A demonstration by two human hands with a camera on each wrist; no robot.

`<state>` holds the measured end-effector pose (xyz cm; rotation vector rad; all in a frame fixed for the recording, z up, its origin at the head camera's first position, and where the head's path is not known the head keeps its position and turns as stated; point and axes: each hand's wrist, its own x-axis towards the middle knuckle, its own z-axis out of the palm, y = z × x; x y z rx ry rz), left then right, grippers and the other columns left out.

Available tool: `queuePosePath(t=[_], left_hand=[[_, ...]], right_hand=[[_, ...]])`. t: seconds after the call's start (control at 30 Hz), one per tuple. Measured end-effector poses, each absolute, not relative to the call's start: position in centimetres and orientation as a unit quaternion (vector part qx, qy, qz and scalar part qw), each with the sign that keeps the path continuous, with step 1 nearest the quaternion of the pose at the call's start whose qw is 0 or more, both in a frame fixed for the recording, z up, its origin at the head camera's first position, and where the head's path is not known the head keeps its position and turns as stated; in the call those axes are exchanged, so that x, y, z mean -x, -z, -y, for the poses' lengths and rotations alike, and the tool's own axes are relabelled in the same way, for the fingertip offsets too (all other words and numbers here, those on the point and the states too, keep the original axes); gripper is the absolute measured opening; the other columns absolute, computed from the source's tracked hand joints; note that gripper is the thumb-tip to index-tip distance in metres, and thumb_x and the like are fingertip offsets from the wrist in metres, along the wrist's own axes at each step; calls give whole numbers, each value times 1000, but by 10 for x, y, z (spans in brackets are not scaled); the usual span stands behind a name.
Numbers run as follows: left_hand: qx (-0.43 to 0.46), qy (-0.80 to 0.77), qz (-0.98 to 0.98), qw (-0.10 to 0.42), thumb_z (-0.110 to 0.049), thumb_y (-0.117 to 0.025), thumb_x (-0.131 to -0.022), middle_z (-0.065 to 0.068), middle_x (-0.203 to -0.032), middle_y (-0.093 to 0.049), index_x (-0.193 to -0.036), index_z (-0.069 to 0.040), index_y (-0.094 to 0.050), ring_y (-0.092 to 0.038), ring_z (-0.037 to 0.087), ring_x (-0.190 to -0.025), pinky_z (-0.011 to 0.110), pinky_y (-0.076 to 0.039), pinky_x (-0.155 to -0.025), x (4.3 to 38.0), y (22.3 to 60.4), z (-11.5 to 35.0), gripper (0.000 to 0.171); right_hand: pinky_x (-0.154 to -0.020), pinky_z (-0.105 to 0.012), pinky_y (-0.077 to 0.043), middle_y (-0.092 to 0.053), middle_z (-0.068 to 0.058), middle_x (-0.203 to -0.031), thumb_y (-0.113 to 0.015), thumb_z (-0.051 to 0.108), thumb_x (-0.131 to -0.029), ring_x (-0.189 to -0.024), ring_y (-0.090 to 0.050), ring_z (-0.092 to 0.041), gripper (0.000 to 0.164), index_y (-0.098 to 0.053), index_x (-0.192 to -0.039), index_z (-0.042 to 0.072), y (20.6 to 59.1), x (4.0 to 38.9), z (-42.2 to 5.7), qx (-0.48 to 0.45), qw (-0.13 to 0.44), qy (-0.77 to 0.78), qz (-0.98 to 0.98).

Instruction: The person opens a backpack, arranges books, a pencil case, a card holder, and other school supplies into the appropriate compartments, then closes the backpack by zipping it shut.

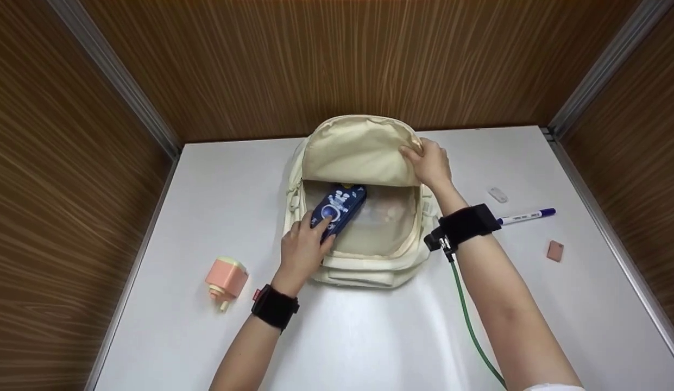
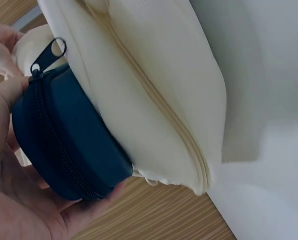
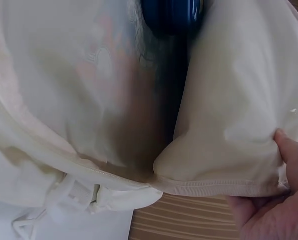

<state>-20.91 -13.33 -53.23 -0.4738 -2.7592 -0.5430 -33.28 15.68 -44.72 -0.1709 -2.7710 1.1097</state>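
Peach sharpener beside cream backpack

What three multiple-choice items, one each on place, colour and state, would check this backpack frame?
1. Where does the marker pen lie? A on the table right of the backpack; B inside it; C beside the pink sharpener.
2. What colour is the pencil case? A red; B dark blue; C green.
3. How is the backpack flap? A zipped shut; B held open; C torn off.

Key: A, the pen lies on the white table; B, the left hand grips a blue case; B, the right hand lifts the flap.
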Motion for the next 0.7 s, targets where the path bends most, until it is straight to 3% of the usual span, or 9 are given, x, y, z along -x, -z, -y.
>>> queuePosePath(t=[0.27, 0.53, 0.7], left_hand=[[143, 202, 958, 143, -38, -71, -89, 23, -134, -53, -131, -23, -64, -61, 40, -102, 50, -54, -74, 226, 540, 119, 46], [161, 257, 943, 138, -32, -83, -78, 29, -133, -49, -135, -16, -61, -57, 44, -107, 52, -51, -82, 213, 550, 137, 64], [147, 295, 930, 164, -33, -85, -77, 29, -130, -52, -131, -10, -64, -58, 44, -108, 53, -52, -82, 202, 558, 148, 62]], right_hand=[[-66, -32, -44, -68, -17, -96, -62, 41, -96, -78, -59, -24, 41, -65, -106, 2, 450, 332, -159, 57, 74, -381, 920], [-60, -31, -42, -64, -11, -85, -61, 43, -96, -71, -57, -22, 38, -61, -98, 5, 455, 325, -158, 66, 69, -380, 920], [-62, -35, -40, -60, -8, -81, -60, 43, -96, -72, -54, -23, 36, -60, -95, 7, 456, 324, -157, 54, 69, -371, 924]])
